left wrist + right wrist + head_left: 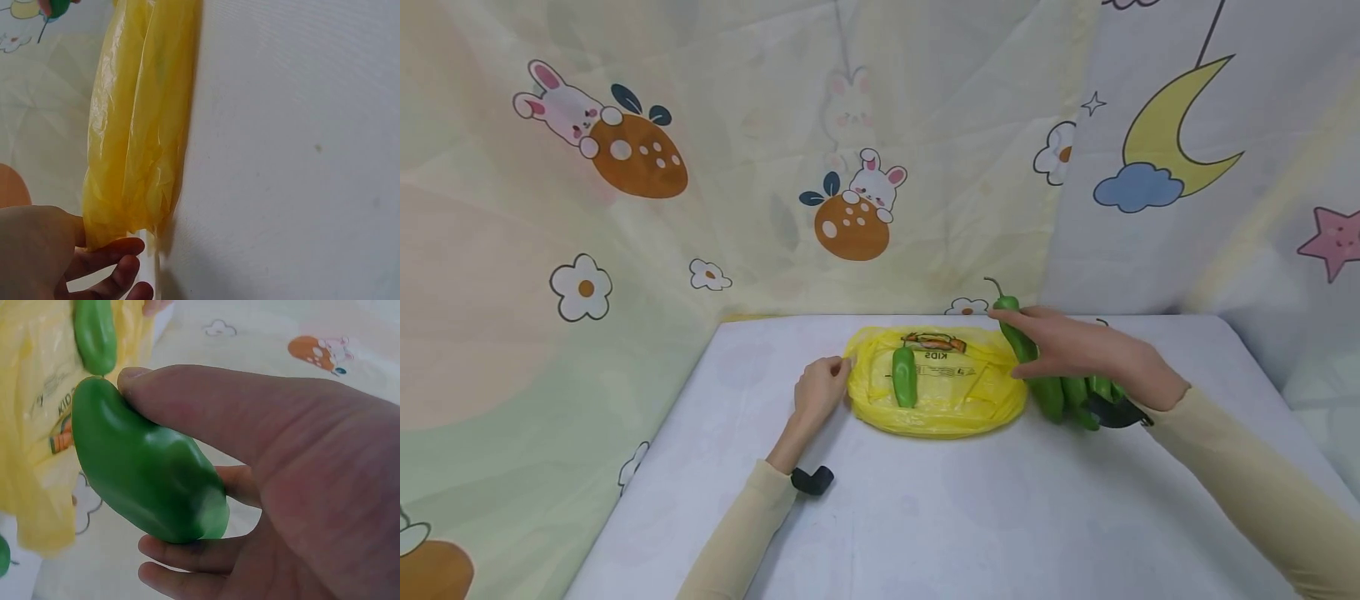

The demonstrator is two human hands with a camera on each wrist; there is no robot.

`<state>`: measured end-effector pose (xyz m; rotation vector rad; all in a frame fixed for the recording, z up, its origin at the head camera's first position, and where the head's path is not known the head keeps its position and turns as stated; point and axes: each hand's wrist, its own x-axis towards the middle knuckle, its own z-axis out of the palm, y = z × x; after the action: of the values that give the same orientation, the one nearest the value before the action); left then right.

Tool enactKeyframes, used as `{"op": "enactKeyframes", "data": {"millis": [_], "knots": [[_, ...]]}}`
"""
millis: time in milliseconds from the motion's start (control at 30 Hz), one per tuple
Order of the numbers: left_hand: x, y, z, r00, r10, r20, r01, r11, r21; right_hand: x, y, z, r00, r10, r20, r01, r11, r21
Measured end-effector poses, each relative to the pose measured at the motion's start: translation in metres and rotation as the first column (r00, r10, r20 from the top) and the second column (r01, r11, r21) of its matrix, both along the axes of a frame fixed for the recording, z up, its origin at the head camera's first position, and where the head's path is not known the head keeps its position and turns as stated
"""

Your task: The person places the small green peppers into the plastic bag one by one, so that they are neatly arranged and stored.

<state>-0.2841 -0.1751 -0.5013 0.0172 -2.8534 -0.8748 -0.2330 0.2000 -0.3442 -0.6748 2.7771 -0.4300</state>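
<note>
The left hand (820, 388) pinched a yellow plastic bag (951, 404); the raised right hand (1066, 343) gripped a green chili pepper (147, 465).

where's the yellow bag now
In the head view, the yellow bag lies on the table, between the left hand and the pile of green peppers at right.

The yellow bag (940, 417) is thin, crinkled plastic, glossy and slightly see-through. The held pepper (137, 456) has smooth skin with soft, shiny highlights; the second pepper (905, 379), lying on the bag, looks equally sleek. The printed backdrop (940, 83) looks like lightly creased cloth. The white desk (962, 517) looks smooth and mostly matt, the sleeves (1247, 475) matt fabric.
</note>
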Motion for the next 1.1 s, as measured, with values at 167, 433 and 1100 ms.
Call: {"op": "enactKeyframes", "data": {"millis": [167,433,1100], "knots": [[0.000,-0.001,-0.001,1.000,0.008,0.007,-0.008,1.000,-0.005,-0.010,-0.015,-0.008,0.999,0.019,0.041,-0.018,1.000,-0.010],[0.001,-0.001,0.000,1.000,0.011,0.003,-0.011,1.000,-0.003,-0.028,-0.036,-0.030,0.992,0.057,0.116,-0.054,0.998,-0.033],[-0.001,-0.002,-0.003,1.000,0.007,-0.005,-0.007,1.000,0.002,-0.052,-0.085,-0.091,0.971,0.055,0.232,-0.047,0.998,-0.042]]}}
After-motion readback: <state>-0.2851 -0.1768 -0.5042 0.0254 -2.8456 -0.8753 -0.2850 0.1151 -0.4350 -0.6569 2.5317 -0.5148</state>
